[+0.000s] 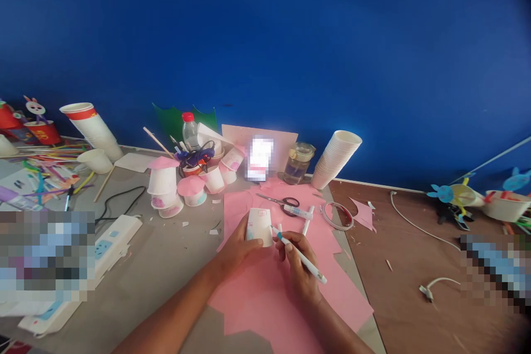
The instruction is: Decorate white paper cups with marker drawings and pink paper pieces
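My left hand (240, 241) is closed around a white paper cup (259, 228), which has a small red mark near its top and faint blue and pink colouring on its left side. In my right hand (299, 263) is a white marker (306, 263) with a teal section, its tip close to the cup's right side; whether it touches I cannot tell. Both hands are above pink paper (286, 310). Just beyond them lie scissors (277, 199) with dark handles, another marker (297, 212) and a roll of tape (338, 215).
Decorated paper cups (166, 185) stand to the left. At the back are a lit phone (259, 159), a glass jar (297, 165) and a leaning cup stack (337, 158). A power strip (103, 251) lies left, a white cable (418, 227) right.
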{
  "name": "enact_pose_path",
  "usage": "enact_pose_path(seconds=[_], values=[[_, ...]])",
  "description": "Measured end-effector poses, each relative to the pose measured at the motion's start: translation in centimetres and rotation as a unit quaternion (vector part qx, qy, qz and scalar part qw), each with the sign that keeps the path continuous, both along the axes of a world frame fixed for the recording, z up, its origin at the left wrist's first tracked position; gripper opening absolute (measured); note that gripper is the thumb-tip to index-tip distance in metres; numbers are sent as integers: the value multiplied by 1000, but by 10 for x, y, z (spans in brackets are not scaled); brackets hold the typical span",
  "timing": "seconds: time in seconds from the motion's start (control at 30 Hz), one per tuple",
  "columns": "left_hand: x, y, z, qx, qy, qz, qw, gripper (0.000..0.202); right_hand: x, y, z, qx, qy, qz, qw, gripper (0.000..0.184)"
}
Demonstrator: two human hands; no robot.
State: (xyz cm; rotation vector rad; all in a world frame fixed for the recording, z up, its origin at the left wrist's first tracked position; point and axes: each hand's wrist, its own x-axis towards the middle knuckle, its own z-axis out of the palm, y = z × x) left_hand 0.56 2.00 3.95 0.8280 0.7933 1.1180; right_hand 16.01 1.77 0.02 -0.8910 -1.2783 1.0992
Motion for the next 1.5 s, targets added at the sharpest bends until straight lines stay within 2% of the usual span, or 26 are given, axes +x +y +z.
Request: enact_pose_path(seconds=[0.1,0.33,0.6,0.9,1.5], values=[[0,0,0,-4,-2,5,1000,47,1,-1,-3,6,-4,-12,1000,20],[1,1,0,-20,-8,27,999,49,4,-3,-11,10,-11,14,1000,19],[2,0,3,-17,-8,24,1000,46,4,-4,-9,16,-14,11,1000,20],[-1,1,-6,-13,13,27,999,47,4,-6,-2,53,-42,23,997,19],[-3,0,-10,-11,27,19,999,53,5,-4,-1,54,-44,43,997,19]])
